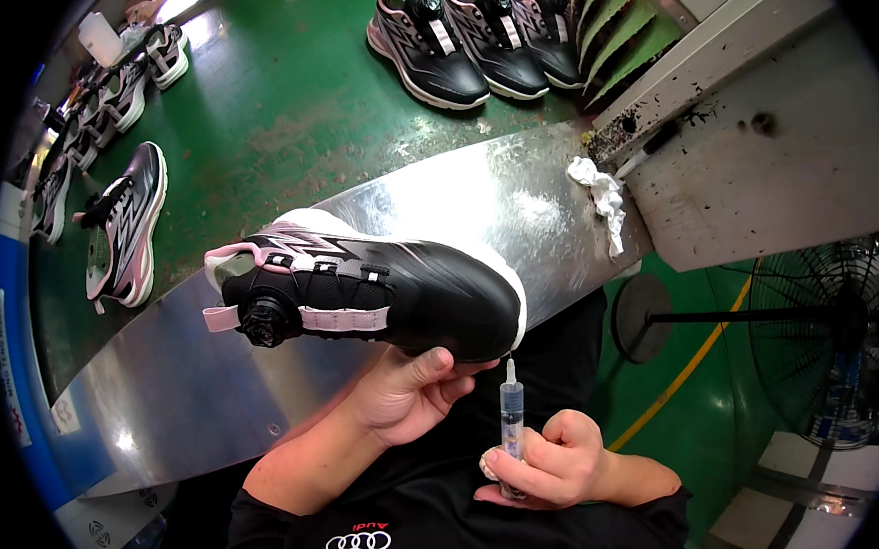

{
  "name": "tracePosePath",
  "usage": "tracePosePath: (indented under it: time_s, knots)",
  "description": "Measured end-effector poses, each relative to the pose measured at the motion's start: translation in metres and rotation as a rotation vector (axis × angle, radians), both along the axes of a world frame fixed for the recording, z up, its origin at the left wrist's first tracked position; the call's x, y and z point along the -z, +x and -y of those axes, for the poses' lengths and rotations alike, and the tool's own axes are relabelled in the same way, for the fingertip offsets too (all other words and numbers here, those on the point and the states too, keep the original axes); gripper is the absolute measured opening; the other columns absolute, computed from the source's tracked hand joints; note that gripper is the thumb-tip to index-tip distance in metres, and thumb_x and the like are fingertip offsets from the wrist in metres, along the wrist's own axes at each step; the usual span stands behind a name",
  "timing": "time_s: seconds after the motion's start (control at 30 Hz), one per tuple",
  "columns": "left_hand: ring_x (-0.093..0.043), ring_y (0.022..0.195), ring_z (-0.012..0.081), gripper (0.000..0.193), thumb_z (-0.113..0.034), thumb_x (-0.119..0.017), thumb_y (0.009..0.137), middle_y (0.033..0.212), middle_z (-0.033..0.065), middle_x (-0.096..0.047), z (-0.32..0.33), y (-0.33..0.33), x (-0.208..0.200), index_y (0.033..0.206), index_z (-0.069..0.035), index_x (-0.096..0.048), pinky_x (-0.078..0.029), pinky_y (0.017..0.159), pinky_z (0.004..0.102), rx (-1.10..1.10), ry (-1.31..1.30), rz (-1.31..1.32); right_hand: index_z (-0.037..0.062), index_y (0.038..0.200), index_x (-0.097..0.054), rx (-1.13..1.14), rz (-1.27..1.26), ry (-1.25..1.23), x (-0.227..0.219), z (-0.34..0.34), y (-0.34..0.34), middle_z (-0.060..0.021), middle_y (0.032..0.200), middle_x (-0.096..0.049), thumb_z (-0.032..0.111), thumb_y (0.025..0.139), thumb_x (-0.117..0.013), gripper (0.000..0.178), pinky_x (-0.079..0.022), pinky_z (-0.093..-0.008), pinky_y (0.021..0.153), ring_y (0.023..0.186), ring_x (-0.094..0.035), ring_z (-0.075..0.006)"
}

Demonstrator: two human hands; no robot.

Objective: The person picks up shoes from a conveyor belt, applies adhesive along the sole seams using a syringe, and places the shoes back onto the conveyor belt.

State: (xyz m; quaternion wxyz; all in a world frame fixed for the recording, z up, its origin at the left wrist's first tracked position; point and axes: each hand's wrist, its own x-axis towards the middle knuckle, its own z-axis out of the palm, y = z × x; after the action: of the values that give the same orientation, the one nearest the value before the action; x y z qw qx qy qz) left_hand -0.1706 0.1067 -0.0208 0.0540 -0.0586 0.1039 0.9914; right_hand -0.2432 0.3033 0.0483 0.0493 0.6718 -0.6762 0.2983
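Note:
A black sneaker with a white sole, pink trim and a round black dial lies on its side above the metal plate, its toe toward the right. My left hand grips it from below, thumb against the side near the sole; the other fingers are partly hidden under the shoe. In my right hand is a clear syringe, held upright with the fingers wrapped round its barrel. Clear liquid shows inside. The syringe's thin tip points up at the edge of the toe and appears to touch it.
Three matching sneakers stand at the far edge beside green slats. More shoes line the left of the green surface. A crumpled white tissue lies at the metal plate's right end. A black fan stands at right.

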Motion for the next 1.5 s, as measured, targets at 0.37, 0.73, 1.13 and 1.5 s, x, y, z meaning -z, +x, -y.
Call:
tracePosePath:
  time_s: [0.37, 0.73, 1.13, 1.5]
  knots:
    - [-0.059, 0.106, 0.0254, 0.052, -0.001, -0.062, 0.08, 0.12, 0.0107, -0.058, 0.004, 0.061, 0.007, 0.129, -0.008, -0.045, -0.05, 0.088, 0.0417, -0.02, 0.256, 0.011, 0.0136, 0.103, -0.055, 0.136, 0.009, -0.062, 0.005, -0.017, -0.03, -0.0031, 0.086, -0.053, 0.042, 0.062, -0.08, 0.056, -0.035, -0.0316, 0.06, 0.063, -0.041, -0.0212]
    - [-0.057, 0.109, 0.0237, 0.077, -0.009, -0.075, 0.064, 0.12, 0.0133, -0.056, 0.048, 0.085, -0.028, 0.131, 0.001, -0.039, -0.043, 0.098, 0.037, -0.295, -0.374, 0.293, 0.0049, 0.111, -0.054, 0.032, 0.4, -0.094, 0.059, 0.019, -0.068, -0.0084, 0.092, -0.059, 0.04, 0.066, -0.077, 0.062, -0.039, -0.0351, 0.069, 0.075, -0.045, -0.0262]
    - [-0.057, 0.106, 0.0291, 0.034, -0.011, -0.051, 0.09, 0.113, 0.0163, -0.057, 0.116, -0.057, -0.012, 0.12, 0.005, -0.046, -0.05, 0.088, 0.0335, -0.308, -0.615, 0.362, 0.0019, 0.107, -0.058, 0.121, 0.432, -0.082, 0.054, 0.014, -0.082, -0.0101, 0.085, -0.062, 0.036, 0.078, -0.069, 0.046, -0.044, -0.0335, 0.063, 0.068, -0.054, -0.0257]
    - [-0.06, 0.094, 0.0271, 0.039, -0.039, -0.056, 0.09, 0.093, 0.0136, -0.06, 0.275, 0.21, 0.021, 0.088, 0.0, -0.053, -0.05, 0.089, 0.0318, -1.137, -0.56, 0.479, 0.007, 0.085, -0.064, 0.34, 0.17, 0.171, 0.038, 0.001, -0.129, -0.0088, 0.082, -0.059, 0.008, 0.071, -0.067, 0.015, -0.047, -0.0344, 0.066, 0.074, -0.055, -0.0267]
